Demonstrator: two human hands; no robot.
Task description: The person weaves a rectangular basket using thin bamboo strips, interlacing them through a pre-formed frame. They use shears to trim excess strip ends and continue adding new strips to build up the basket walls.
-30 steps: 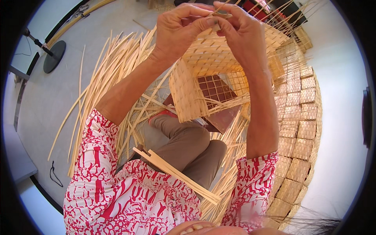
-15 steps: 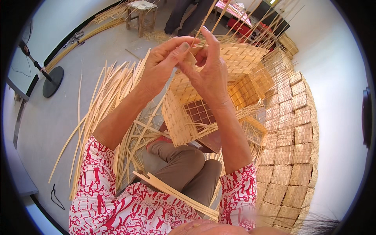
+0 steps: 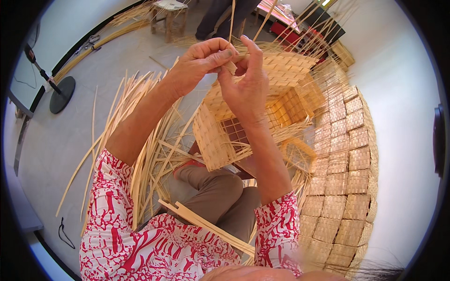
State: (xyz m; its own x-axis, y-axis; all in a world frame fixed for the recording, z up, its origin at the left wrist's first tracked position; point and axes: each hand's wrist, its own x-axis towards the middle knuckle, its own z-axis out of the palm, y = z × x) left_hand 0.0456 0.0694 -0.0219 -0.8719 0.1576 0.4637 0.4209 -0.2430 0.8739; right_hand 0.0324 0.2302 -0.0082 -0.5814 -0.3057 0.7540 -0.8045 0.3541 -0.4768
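Observation:
A partly woven bamboo basket [image 3: 213,140] is in front of me, tilted, with an open-grid bottom and long loose strips rising from its far side. Both my hands meet at its far left corner. My left hand [image 3: 199,63] pinches a thin bamboo strip [image 3: 232,21] that stands up past the fingertips. My right hand [image 3: 246,91] is half closed on the same corner, its index finger raised and its thumb near the left fingertips. A short pale strip end [image 3: 229,68] shows between the hands; the right fingertips behind it are partly hidden.
Loose bamboo strips [image 3: 126,122] lie heaped on the floor at left, and a few more strips [image 3: 206,225] rest across my lap. Stacked woven baskets [image 3: 342,164] line the right wall. A stool [image 3: 168,16] and another person's legs [image 3: 220,21] are at the back.
The strip above my left fingers has swung from a rightward slant to nearly upright. My left hand has turned slightly and shifted a little right toward the right hand. The view has shifted slightly.

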